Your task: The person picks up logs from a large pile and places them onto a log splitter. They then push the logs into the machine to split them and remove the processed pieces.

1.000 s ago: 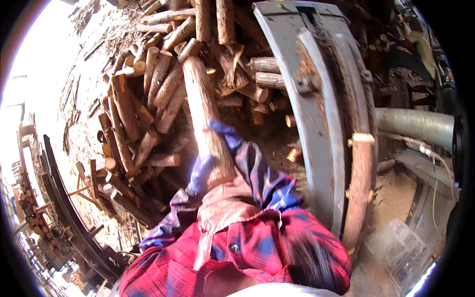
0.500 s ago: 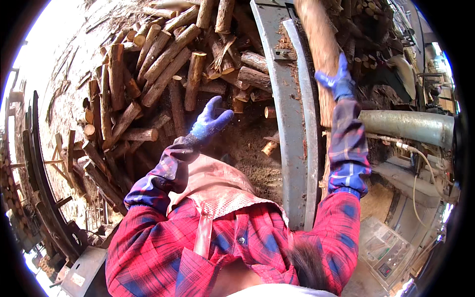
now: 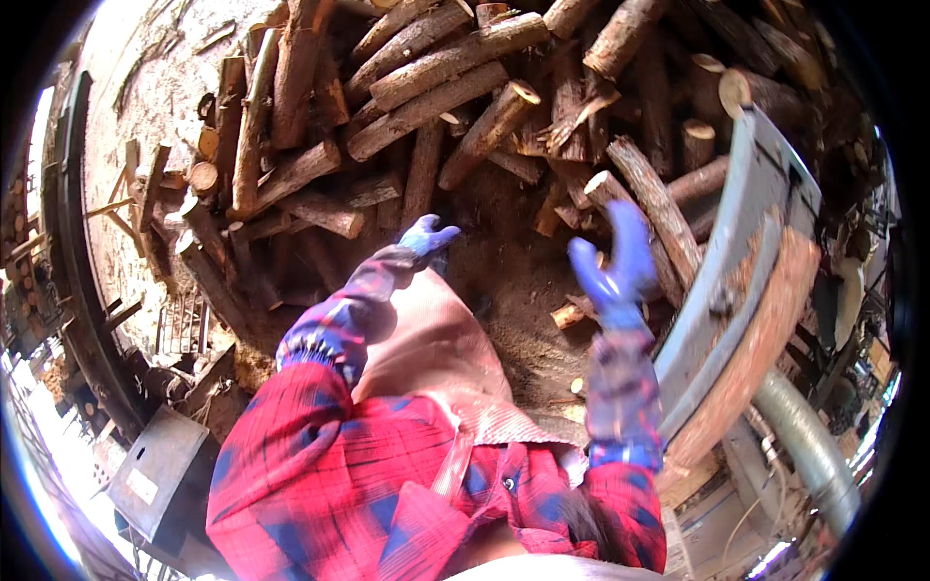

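My right hand [image 3: 615,266] wears a blue-purple glove. Its thumb and fingers are spread apart with nothing between them, over the ground in front of two bark-covered logs [image 3: 654,208]. My left hand [image 3: 426,235], gloved alike, hangs just above the far edge of my pink apron [image 3: 436,339], fingers apart and holding nothing. It is nearest to the lower end of an upright log [image 3: 421,174] in the pile. To the right, a long peeled log [image 3: 746,358] lies along a grey metal rail [image 3: 717,281], apart from my right hand.
Cut logs [image 3: 446,63] lie heaped in a loose pile ahead and to the left. Short offcuts [image 3: 569,316] rest on the sawdust-covered ground. A silver pipe [image 3: 804,441] stands beyond the peeled log. At the lower left is a grey metal box [image 3: 160,470].
My right hand has come off the peeled log and moved left, toward the pile. The view has swung so that the rail and log now lie further right and slanted.
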The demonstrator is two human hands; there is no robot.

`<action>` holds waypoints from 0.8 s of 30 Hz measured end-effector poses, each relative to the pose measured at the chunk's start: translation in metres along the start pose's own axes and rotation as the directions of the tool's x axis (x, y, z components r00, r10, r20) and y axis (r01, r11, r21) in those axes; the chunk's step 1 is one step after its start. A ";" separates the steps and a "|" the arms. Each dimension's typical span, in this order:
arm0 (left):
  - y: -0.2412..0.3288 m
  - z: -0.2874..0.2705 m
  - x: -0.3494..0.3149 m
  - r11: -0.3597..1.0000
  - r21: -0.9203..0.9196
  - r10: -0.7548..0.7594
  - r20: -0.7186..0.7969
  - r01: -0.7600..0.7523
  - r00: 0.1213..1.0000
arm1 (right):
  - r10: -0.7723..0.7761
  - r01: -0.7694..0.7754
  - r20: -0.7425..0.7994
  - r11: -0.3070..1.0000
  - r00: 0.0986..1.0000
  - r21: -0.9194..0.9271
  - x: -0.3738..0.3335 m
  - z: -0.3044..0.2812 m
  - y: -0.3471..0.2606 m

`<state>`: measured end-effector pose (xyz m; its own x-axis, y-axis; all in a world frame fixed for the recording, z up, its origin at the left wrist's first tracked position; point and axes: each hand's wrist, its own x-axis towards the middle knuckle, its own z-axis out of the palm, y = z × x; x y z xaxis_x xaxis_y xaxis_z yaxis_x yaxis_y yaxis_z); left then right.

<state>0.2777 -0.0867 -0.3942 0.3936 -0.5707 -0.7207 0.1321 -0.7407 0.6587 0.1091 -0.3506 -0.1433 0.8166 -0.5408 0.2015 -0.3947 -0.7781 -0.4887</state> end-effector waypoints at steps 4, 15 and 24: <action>-0.083 -0.025 0.050 0.794 -0.603 0.011 0.141 0.077 0.990 | 0.417 -0.432 0.391 0.900 0.820 -0.054 0.080 0.225 0.139; -0.069 -0.008 0.182 0.046 -0.815 -0.265 0.548 0.578 0.793 | 0.663 -0.513 0.443 0.748 0.603 -0.422 0.237 0.410 0.265; -0.022 0.047 0.162 -0.084 -0.931 -0.009 0.357 0.355 0.934 | 0.467 -0.549 0.416 0.830 0.781 0.100 -0.007 0.308 0.033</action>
<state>0.2957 -0.1793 -0.5355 0.0419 -0.6525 -0.7566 0.9756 0.1901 -0.1100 0.2197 -0.2744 -0.4225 0.6285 -0.6525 -0.4234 -0.7338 -0.3168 -0.6010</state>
